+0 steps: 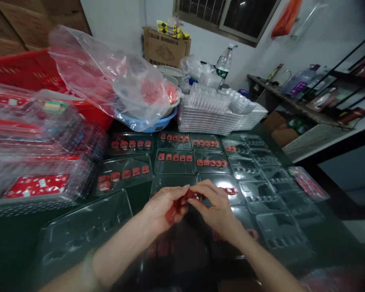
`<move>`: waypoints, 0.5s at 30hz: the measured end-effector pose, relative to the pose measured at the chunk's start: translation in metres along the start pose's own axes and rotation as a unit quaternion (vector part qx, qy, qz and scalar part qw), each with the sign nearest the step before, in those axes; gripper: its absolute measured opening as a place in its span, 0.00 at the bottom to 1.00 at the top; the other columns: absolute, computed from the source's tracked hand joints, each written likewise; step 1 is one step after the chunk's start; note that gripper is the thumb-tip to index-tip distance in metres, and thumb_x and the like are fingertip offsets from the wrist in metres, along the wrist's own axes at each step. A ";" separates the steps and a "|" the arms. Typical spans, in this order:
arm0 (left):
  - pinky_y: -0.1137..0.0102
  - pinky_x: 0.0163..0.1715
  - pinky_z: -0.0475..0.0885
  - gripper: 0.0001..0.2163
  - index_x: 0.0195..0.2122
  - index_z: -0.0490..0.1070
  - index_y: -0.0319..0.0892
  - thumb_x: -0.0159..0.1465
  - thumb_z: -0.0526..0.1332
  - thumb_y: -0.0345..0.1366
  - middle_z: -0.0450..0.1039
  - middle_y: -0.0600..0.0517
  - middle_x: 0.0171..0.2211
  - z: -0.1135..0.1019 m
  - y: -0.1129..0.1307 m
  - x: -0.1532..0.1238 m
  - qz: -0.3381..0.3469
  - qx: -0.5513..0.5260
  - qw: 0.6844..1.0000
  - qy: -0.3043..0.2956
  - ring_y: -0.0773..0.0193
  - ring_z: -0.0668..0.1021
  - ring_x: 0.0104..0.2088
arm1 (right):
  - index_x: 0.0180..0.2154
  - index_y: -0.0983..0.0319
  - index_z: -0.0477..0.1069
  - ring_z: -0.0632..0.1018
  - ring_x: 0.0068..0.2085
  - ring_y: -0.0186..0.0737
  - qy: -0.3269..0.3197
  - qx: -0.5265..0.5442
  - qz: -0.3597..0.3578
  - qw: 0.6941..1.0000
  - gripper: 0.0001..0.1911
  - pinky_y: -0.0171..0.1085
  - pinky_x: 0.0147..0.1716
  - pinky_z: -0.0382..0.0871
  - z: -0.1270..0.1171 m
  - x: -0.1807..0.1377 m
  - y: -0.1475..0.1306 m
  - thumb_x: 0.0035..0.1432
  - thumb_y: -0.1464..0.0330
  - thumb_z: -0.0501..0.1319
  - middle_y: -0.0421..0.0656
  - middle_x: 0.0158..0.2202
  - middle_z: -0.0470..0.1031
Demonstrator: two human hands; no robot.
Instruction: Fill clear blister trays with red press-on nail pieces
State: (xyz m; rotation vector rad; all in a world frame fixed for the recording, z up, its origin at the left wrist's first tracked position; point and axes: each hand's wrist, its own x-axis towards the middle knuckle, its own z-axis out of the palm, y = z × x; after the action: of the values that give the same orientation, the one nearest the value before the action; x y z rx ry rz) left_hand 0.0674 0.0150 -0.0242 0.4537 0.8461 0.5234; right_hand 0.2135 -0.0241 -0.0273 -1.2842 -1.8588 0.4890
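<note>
My left hand [162,205] is closed around several small red pieces [171,214], which look like soft plastic parts; their exact kind I cannot make out. Fingertips of my right hand [214,207] pinch at a red piece by the left thumb, so the two hands nearly touch. They hover over clear plastic blister trays on a dark green table. Beyond them, one clear tray [174,167] carries a row of red pieces [176,157] in its small pockets. Another clear tray [85,217], with bare pockets, lies left of my left forearm. My hands partly cover the trays beneath.
Stacked clear packages [39,150] with red cards stand at the left, before a red basket [18,71]. A blue basin [152,125] under a clear bag [118,81] sits at the back, beside a stack of clear trays [209,117]. Pocketed trays [263,202] spread rightward.
</note>
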 end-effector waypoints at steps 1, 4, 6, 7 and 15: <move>0.81 0.10 0.50 0.09 0.25 0.66 0.36 0.51 0.61 0.37 0.59 0.56 0.17 0.003 0.001 0.000 -0.007 0.014 1.000 0.019 0.75 0.64 0.14 | 0.38 0.59 0.68 0.70 0.34 0.34 -0.009 -0.003 -0.003 1.000 0.08 0.34 0.33 0.65 -0.002 -0.001 0.001 0.52 0.71 0.56 0.41 0.32 0.67; 0.81 0.10 0.50 0.07 0.24 0.64 0.37 0.52 0.60 0.35 0.58 0.56 0.16 0.011 0.001 0.002 -0.026 0.042 0.996 0.073 0.75 0.63 0.13 | 0.38 0.59 0.68 0.70 0.34 0.32 -0.033 -0.008 -0.001 0.999 0.09 0.33 0.34 0.65 -0.005 -0.005 0.002 0.53 0.71 0.56 0.40 0.32 0.67; 0.81 0.10 0.50 0.06 0.24 0.64 0.37 0.52 0.59 0.35 0.58 0.56 0.16 0.014 0.000 0.005 -0.037 0.045 0.995 0.084 0.74 0.64 0.13 | 0.38 0.59 0.68 0.70 0.35 0.32 -0.041 -0.011 0.006 0.999 0.10 0.33 0.35 0.64 -0.007 -0.007 0.001 0.53 0.72 0.56 0.40 0.33 0.67; 0.81 0.10 0.50 0.06 0.24 0.64 0.37 0.52 0.59 0.35 0.59 0.56 0.17 0.015 0.000 0.006 -0.043 0.041 0.995 0.077 0.74 0.64 0.14 | 0.38 0.59 0.67 0.70 0.35 0.31 -0.043 -0.011 0.013 0.999 0.10 0.32 0.35 0.64 -0.008 -0.007 -0.001 0.52 0.73 0.56 0.39 0.33 0.67; 0.81 0.10 0.49 0.11 0.34 0.67 0.35 0.53 0.59 0.37 0.59 0.55 0.23 0.007 -0.001 0.013 -0.072 -0.044 0.996 -0.030 0.76 0.63 0.17 | 0.34 0.60 0.68 0.71 0.32 0.32 0.011 -0.073 0.082 0.994 0.07 0.32 0.30 0.64 -0.068 0.020 0.060 0.50 0.72 0.56 0.40 0.31 0.71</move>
State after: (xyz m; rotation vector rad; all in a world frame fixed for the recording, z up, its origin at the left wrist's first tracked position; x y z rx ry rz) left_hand 0.0799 0.0205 -0.0283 0.3233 0.7883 0.4099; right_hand 0.2999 0.0100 -0.0203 -1.5436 -1.8059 0.4280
